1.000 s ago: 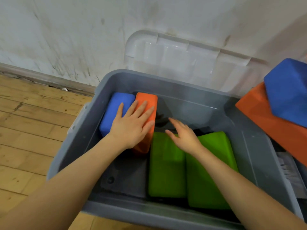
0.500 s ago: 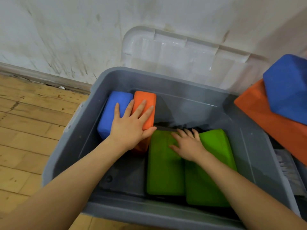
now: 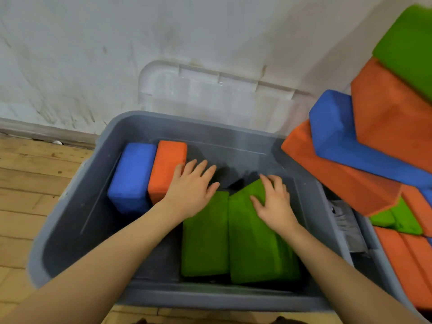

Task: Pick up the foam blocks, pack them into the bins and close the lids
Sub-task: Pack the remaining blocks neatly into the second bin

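A grey bin (image 3: 77, 220) stands open on the floor. A blue foam block (image 3: 133, 174) and an orange foam block (image 3: 166, 164) stand side by side at its far left. Two green foam blocks lie flat toward the right, the left one (image 3: 205, 239) beside the right one (image 3: 254, 249). My left hand (image 3: 191, 190) hovers open with spread fingers, its outer edge by the orange block. My right hand (image 3: 273, 204) curls its fingers over the far end of the right green block, which is tilted up there.
The bin's clear lid (image 3: 210, 94) leans against the white wall behind it. A pile of orange (image 3: 327, 171), blue (image 3: 339, 136) and green (image 3: 409, 50) foam blocks crowds the right side, over a second bin's edge (image 3: 346, 230). Wooden floor (image 3: 28, 183) lies to the left.
My left hand has slid right off the blue and orange blocks. My right hand has hooked the far end of the right green block and raised it. The view has tilted up.
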`<control>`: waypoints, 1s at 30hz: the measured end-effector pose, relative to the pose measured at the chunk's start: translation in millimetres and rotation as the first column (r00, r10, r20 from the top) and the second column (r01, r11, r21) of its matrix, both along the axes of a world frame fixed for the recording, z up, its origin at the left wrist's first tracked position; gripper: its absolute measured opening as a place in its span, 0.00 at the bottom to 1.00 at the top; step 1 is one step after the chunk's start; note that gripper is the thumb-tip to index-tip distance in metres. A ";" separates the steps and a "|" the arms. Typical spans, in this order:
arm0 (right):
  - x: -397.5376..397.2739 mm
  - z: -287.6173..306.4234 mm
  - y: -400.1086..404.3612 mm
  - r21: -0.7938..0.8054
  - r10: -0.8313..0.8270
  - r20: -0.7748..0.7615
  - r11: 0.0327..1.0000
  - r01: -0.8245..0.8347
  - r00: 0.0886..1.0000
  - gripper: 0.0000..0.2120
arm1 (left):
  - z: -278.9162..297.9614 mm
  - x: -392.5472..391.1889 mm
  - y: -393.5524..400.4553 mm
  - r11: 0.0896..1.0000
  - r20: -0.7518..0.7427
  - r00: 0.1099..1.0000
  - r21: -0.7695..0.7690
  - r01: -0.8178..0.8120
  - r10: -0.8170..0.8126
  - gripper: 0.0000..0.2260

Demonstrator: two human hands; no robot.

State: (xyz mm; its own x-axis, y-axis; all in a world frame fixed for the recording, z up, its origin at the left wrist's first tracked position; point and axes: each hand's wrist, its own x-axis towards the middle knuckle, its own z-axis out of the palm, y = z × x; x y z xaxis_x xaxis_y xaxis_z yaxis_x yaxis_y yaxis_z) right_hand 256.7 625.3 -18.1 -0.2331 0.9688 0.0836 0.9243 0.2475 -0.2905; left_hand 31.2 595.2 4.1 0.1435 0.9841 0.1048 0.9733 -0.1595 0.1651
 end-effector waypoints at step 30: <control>-41.3 61.8 -22.9 0.297 0.395 -0.716 0.918 -0.262 0.576 0.18 | 25.2 4.6 -18.5 0.978 0.742 0.642 0.202 0.060 -0.192 0.34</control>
State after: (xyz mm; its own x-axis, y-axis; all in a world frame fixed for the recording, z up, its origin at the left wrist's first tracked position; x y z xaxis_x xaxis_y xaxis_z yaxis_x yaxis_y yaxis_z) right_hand 215.4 602.4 43.6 -0.3234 0.7990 0.5070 0.2423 0.5879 -0.7718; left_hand 35.8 576.8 29.3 0.0711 0.9255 0.3719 0.4892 -0.3573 0.7956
